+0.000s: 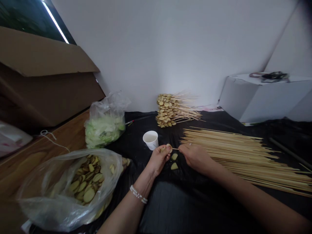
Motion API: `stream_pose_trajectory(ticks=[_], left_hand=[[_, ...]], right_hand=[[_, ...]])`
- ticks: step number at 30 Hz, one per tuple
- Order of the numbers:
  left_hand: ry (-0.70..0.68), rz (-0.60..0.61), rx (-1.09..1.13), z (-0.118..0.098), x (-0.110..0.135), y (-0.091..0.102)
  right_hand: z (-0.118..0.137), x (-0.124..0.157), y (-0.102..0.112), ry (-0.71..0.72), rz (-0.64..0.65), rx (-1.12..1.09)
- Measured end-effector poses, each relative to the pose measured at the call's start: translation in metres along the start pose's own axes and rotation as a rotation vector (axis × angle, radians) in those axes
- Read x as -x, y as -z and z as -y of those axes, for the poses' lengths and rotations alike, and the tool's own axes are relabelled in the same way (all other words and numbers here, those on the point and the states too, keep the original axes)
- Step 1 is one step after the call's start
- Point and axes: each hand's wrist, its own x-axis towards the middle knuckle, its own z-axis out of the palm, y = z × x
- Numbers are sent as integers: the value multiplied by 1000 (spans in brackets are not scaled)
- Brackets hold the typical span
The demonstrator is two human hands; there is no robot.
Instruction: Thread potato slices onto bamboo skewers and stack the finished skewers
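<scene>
My left hand (159, 158) has a bracelet (138, 194) of small white beads, in two rows, around the wrist. My right hand (195, 156) carries a thin pale ring (190, 144) on one finger. Both forearms are bare.

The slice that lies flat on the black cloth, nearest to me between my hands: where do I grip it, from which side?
Probably pinch the loose slice by its opposite edges, coming straight from above: it lies flat on the black cloth, so only rim and top face are free. The left hand, beside it, pinches another slice.
</scene>
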Motion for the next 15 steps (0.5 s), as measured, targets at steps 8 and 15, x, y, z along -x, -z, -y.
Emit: stream_pose_trajectory(ticks=[8,15], left_hand=[[-56,-51,-92,4,-1,0],[-91,-90,-190,5,1,-2]], right_hand=[[3,1,-4,20,-44,-1],[8,0,5,-38,102,56]])
